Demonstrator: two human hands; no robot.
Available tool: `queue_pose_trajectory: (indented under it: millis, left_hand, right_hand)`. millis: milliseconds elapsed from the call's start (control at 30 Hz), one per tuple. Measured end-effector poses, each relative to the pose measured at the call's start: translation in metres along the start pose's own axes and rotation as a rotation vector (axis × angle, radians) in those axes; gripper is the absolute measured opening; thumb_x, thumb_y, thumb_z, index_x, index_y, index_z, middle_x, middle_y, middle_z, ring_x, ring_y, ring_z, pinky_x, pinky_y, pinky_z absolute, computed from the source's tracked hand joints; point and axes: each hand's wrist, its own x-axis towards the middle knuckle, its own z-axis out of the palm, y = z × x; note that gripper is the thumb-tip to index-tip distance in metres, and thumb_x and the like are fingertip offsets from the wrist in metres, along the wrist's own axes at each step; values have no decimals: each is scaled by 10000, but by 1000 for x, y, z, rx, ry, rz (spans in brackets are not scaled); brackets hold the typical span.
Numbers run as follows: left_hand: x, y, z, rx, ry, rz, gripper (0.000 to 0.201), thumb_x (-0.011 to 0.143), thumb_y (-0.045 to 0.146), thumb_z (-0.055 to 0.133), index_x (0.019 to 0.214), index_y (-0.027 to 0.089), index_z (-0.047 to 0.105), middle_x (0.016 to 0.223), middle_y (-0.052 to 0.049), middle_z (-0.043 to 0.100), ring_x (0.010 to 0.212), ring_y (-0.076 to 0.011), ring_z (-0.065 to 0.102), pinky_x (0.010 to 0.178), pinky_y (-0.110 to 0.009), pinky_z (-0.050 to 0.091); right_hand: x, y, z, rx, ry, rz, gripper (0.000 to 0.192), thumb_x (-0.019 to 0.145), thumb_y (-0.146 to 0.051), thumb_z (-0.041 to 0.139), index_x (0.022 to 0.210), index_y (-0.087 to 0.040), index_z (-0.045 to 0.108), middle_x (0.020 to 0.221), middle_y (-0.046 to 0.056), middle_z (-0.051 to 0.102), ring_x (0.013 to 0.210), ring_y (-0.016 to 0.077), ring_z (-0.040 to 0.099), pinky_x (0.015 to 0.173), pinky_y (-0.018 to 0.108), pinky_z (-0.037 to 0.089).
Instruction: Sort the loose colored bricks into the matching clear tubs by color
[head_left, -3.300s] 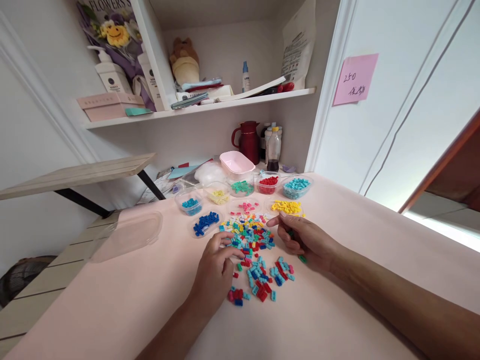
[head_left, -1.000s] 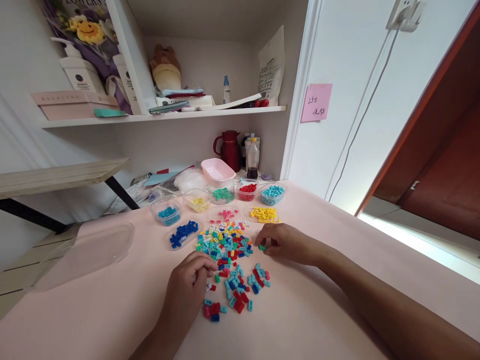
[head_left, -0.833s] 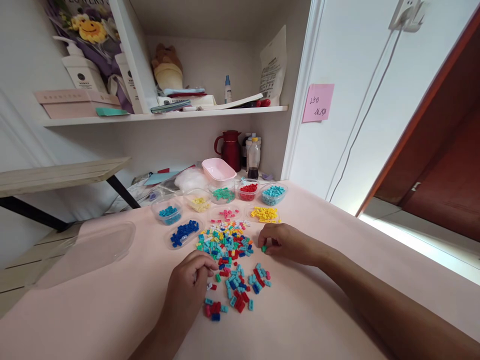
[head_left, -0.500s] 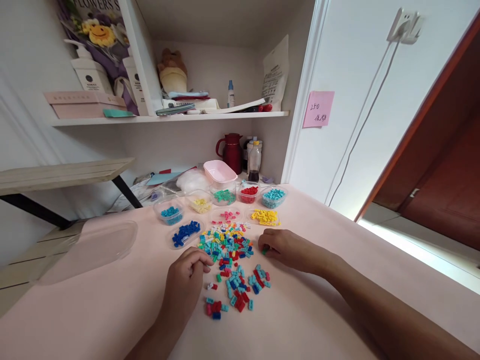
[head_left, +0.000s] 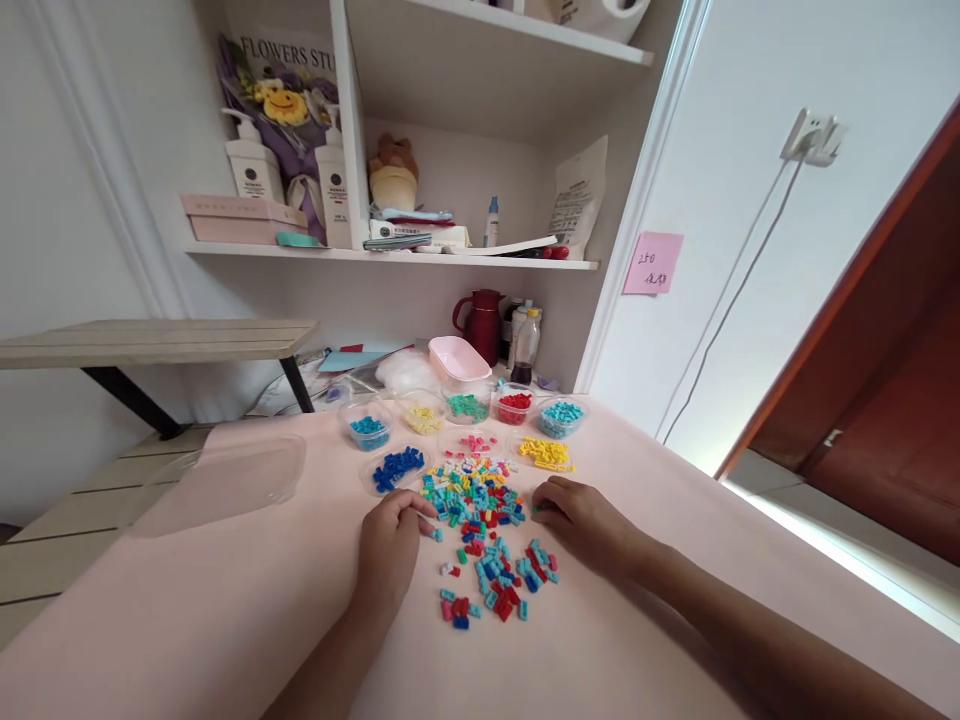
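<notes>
A pile of small toy building bricks [head_left: 472,497] in many colours lies between my hands on the pink table cover. At the pile's left edge, my left hand [head_left: 394,530] has its fingers pinched together. A light blue brick [head_left: 437,535] shows just below those fingertips; whether they grip it I cannot tell. On the other side, my right hand [head_left: 576,512] rests on the table with curled fingers closed on a green brick [head_left: 537,508], mostly hidden. Nearer to me lie loose groups of light blue and red bricks [head_left: 499,575] and a small mixed cluster [head_left: 459,608].
Behind the pile stand several clear tubs, including dark blue bricks [head_left: 397,467], yellow bricks [head_left: 545,453], red bricks [head_left: 514,402] and turquoise bricks [head_left: 562,415]. A clear lid [head_left: 225,485] lies at the left. Farther back are a pink container [head_left: 459,360] and a red jug [head_left: 481,325].
The view has tilted up and shifted, so the scene sits farther right. A light blue brick now shows by my left fingertips. My right hand stays beside the pile with the green brick.
</notes>
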Motion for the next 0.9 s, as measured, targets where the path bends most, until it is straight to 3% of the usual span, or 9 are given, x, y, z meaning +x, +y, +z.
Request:
queue_pose_trajectory:
  millis: [200, 333, 567, 700, 800, 900]
  left_hand:
    - [-3, -2, 1, -14, 16, 2, 274, 688, 121, 367, 639, 204, 623, 578, 15, 638, 599, -162, 636, 616, -257, 426]
    - [-4, -2, 3, -15, 18, 14, 287, 684, 101, 366, 609, 210, 620, 557, 19, 620, 588, -154, 624, 598, -244, 418]
    - [-3, -2, 4, 11, 13, -32, 307, 699, 80, 353, 626, 209, 621, 554, 22, 611, 575, -140, 614, 586, -226, 417]
    - [0, -2, 6, -16, 9, -67, 297, 681, 72, 360, 614, 204, 618, 534, 27, 591, 540, -133, 599, 549, -214, 411]
    - [1, -2, 6, -53, 20, -85, 290, 674, 68, 362, 605, 197, 613, 527, 27, 585, 527, -127, 596, 529, -205, 408]
    - [1, 0, 5, -68, 40, -83, 284, 675, 71, 366, 602, 199, 609, 491, 32, 574, 507, -127, 591, 517, -204, 400]
  right_hand:
    - [19, 3, -15, 259, -110, 162, 98, 794, -269, 539, 777, -191, 598, 666, 1, 623, 611, 157, 594, 565, 256, 447]
    - [53, -4, -34, 317, -90, 140, 112, 781, -286, 548, 788, -186, 598, 660, -3, 610, 596, 152, 614, 547, 245, 456]
    - [141, -13, -47, 29, 65, 30, 134, 798, -294, 546, 808, -198, 639, 650, 11, 652, 605, 163, 618, 590, 255, 449]
    - [185, -7, -43, -83, 195, 47, 111, 785, -242, 558, 805, -201, 659, 826, 76, 686, 797, 234, 620, 720, 322, 428]
    - [197, -2, -42, -101, 335, 84, 159, 831, -272, 524, 914, -253, 658, 934, 67, 680, 902, 257, 607, 771, 347, 426]
    - [186, -2, -42, 2, 418, 86, 188, 864, -332, 506, 951, -262, 656, 913, 66, 684, 861, 254, 623, 748, 348, 436]
